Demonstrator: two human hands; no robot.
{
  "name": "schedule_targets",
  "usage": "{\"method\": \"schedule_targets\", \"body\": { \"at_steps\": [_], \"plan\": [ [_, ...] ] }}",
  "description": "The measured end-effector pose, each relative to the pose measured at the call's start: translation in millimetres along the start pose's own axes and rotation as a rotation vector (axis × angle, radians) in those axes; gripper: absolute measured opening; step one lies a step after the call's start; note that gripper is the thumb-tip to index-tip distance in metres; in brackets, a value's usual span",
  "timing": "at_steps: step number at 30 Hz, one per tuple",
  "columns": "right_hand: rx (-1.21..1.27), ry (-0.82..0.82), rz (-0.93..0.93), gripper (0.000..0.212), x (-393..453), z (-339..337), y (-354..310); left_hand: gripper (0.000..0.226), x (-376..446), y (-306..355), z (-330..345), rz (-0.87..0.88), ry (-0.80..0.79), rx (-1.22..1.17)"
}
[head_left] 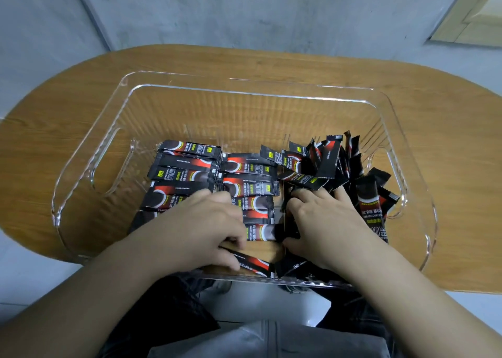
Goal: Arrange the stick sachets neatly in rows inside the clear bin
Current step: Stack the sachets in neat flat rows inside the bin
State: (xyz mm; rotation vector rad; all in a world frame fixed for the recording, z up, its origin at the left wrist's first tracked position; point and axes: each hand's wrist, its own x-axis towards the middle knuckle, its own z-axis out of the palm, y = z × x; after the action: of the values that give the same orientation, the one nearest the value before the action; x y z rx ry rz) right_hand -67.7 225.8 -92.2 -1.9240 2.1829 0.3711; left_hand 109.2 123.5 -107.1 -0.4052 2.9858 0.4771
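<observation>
A clear bin [89, 167] stands on the wooden table and holds black-and-red stick sachets. Two columns of sachets [187, 173] lie flat in rows in its left and middle parts. A loose, jumbled pile of sachets [331, 162] fills the right side, some standing on end. My left hand [206, 227] is curled low in the bin and pinches a single sachet [255, 266] by the near wall. My right hand [323, 222] lies on the loose pile with its fingers stretched out, the fingertips tucked under sachets.
The oval wooden table [448, 167] has its near edge right under the bin's front wall. The far half of the bin floor [244, 118] is bare. Grey floor and a wall lie beyond. My lap sits below the near edge.
</observation>
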Motion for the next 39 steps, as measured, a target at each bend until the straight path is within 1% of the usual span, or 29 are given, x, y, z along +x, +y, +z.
{"method": "schedule_targets", "body": {
  "at_steps": [3,5,10,13,17,19,21,22,23,24,26,28,31,33,35,39],
  "plan": [
    [-0.004,-0.002,-0.008,0.055,-1.3,-0.6,0.7,0.036,10.1,7.5,1.6,-0.007,-0.085,0.083],
    [-0.008,-0.005,-0.014,0.056,-2.1,-1.3,1.3,0.034,16.1,9.9,3.6,-0.016,-0.104,0.107],
    [0.001,-0.026,-0.016,0.057,-2.2,-2.5,1.3,0.026,26.1,13.4,5.1,-0.039,-0.051,0.057],
    [0.008,-0.026,-0.017,0.056,-2.3,-3.7,2.2,0.026,27.7,10.8,7.7,-0.020,0.037,0.022],
    [0.008,-0.046,-0.014,0.057,-2.2,-5.2,3.5,0.040,27.7,8.7,5.9,-0.044,-0.015,0.022],
    [0.006,-0.054,-0.012,0.058,-2.1,-5.2,3.4,0.035,27.9,8.7,8.7,-0.045,-0.040,0.000],
    [0.010,-0.054,-0.011,0.059,-2.2,-4.8,3.0,0.023,26.9,7.0,10.8,0.008,0.017,0.045],
    [0.012,-0.050,-0.012,0.059,-2.6,-4.3,3.3,0.018,27.9,6.3,10.7,0.021,0.090,0.061],
    [0.014,-0.048,-0.014,0.058,-2.7,-4.0,3.4,0.016,28.7,6.6,8.4,0.004,0.160,0.054],
    [0.014,-0.048,-0.014,0.058,-2.8,-3.7,3.8,0.022,31.0,6.5,5.8,-0.032,0.179,0.056],
    [0.011,-0.057,-0.013,0.059,-2.7,-3.8,3.8,0.043,38.5,4.5,5.3,-0.117,0.132,0.091],
    [0.010,-0.066,-0.012,0.060,-2.6,-4.2,3.6,0.053,44.5,-1.2,8.2,-0.161,0.027,0.097],
    [0.011,-0.051,-0.016,0.059,-2.8,-4.3,4.2,0.053,46.5,-5.1,10.7,-0.177,-0.079,0.057],
    [0.014,-0.047,-0.020,0.059,-2.6,-4.4,4.5,0.053,44.6,-3.4,9.6,-0.169,-0.120,0.037],
    [0.014,-0.052,-0.020,0.060,-2.2,-4.2,4.6,0.053,43.8,-2.5,9.4,-0.151,-0.127,0.053],
    [0.014,-0.040,-0.018,0.059,-2.7,-3.1,4.7,0.052,43.8,-3.9,11.1,-0.175,-0.140,0.031]
  ]
}}
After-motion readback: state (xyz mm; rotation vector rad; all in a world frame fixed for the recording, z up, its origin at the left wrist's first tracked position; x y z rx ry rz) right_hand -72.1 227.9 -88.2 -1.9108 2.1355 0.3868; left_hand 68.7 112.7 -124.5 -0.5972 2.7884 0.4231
